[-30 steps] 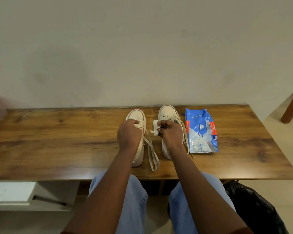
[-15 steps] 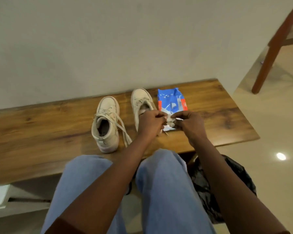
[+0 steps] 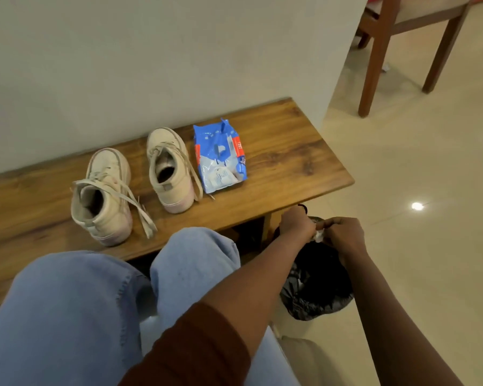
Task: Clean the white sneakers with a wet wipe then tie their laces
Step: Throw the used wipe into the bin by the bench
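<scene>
Beside bench (image 3: 290, 162), left hand (image 3: 297, 228) and right hand (image 3: 345, 235), fingers (image 3: 329, 222) tight round wipe (image 3: 318, 234)

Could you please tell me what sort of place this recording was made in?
Most likely a room in a home: a wooden table against a plain wall, a wooden chair on the glossy tiled floor, and a black rubbish bag beside it.

Left hand (image 3: 297, 225) and right hand (image 3: 346, 235) are both stretched out low to the right, nearly touching, fingers curled in, pinching one crumpled wipe (image 3: 318, 235) between them.
</scene>
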